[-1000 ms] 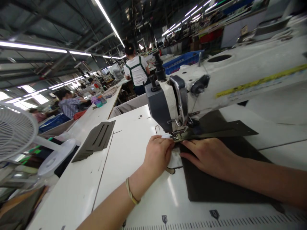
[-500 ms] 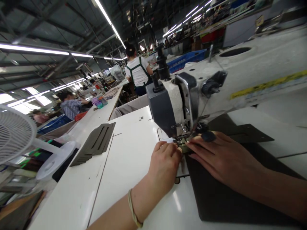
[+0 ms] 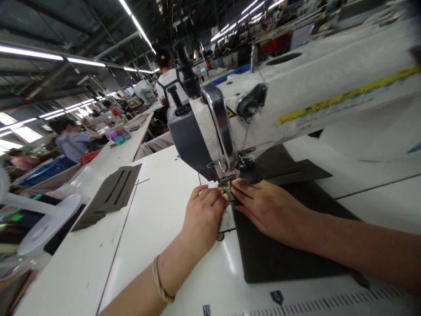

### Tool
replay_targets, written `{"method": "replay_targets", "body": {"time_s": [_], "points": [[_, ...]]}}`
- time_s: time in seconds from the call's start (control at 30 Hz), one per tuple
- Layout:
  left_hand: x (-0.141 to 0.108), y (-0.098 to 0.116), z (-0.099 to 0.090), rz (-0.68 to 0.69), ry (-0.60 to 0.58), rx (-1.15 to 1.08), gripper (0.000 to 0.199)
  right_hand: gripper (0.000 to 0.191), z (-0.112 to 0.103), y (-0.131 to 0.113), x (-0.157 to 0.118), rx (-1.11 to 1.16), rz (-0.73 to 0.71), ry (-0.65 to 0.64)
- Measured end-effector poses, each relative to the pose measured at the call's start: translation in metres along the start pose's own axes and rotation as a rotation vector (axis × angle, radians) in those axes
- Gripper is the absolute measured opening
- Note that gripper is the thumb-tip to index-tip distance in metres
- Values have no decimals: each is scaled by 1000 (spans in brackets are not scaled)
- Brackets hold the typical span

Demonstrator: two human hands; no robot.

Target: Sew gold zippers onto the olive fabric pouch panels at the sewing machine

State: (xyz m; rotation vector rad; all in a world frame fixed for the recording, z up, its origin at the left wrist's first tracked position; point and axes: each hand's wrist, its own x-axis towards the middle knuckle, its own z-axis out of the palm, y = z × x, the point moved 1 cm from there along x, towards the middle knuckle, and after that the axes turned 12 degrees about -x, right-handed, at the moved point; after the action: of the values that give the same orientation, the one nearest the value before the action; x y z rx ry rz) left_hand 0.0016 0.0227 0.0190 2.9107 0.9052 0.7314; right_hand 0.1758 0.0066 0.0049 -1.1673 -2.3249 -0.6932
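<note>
The sewing machine head (image 3: 190, 136) stands over the white table, its presser foot (image 3: 226, 180) low between my two hands. My left hand (image 3: 204, 215) is closed, fingertips bent together right at the left of the foot. What those fingers pinch is hidden; a small white piece (image 3: 213, 184) shows just beyond them. My right hand (image 3: 272, 202) lies stretched out with fingers side by side, flat on a dark grey fabric panel (image 3: 283, 259), tips close to the foot. Another dark piece with a slot (image 3: 302, 170) lies behind that hand, partly under the machine arm.
A stack of dark cut pieces (image 3: 108, 193) lies on the table at the left. A white fan (image 3: 49, 224) stands beyond the left edge. Ruler marks (image 3: 315, 305) run along the near edge. A co-worker in a white shirt (image 3: 169, 83) stands farther back.
The view has swung to the right and down, bringing the ruler marks into sight. Both hands stay at the presser foot, with little visible change in their grip.
</note>
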Motion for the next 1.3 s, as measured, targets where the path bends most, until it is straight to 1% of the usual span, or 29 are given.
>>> {"method": "replay_targets", "body": {"time_s": [0.2, 0.37, 0.47, 0.73, 0.87, 1.0, 1.07, 1.13, 1.17, 1.2, 1.23, 1.3], "points": [[5, 0, 1, -31, -41, 29, 15, 25, 7, 5, 0, 22, -32, 17], [7, -4, 6, -52, -29, 58, 10, 22, 12, 8, 1, 51, -25, 42], [6, -6, 8, -58, -23, 55, 11, 22, 13, 8, 2, 70, -25, 69], [5, -11, 13, -64, -22, 33, 11, 23, 16, 11, 2, 123, -15, 44], [4, -11, 15, -82, 8, 40, 7, 25, 18, 9, 2, 146, -16, 42], [3, -11, 18, -113, 44, 56, 10, 27, 17, 9, 5, 187, -5, 7], [3, -12, 19, -134, 48, 50, 11, 27, 14, 17, 6, 244, -15, -21], [3, -15, 17, -158, 42, 17, 8, 28, 8, 33, 3, 259, -16, -36], [3, -15, 14, -171, 34, -11, 5, 27, 6, 44, -2, 226, -10, -31], [2, -15, 9, -187, 21, -45, 3, 26, 4, 55, -10, 170, -5, -5], [0, -13, 4, -203, 4, -82, 6, 28, 3, 65, -22, 95, 2, 21], [-9, -6, -11, -234, -17, -141, 20, 42, 4, 77, -54, -35, -12, 127]]}}
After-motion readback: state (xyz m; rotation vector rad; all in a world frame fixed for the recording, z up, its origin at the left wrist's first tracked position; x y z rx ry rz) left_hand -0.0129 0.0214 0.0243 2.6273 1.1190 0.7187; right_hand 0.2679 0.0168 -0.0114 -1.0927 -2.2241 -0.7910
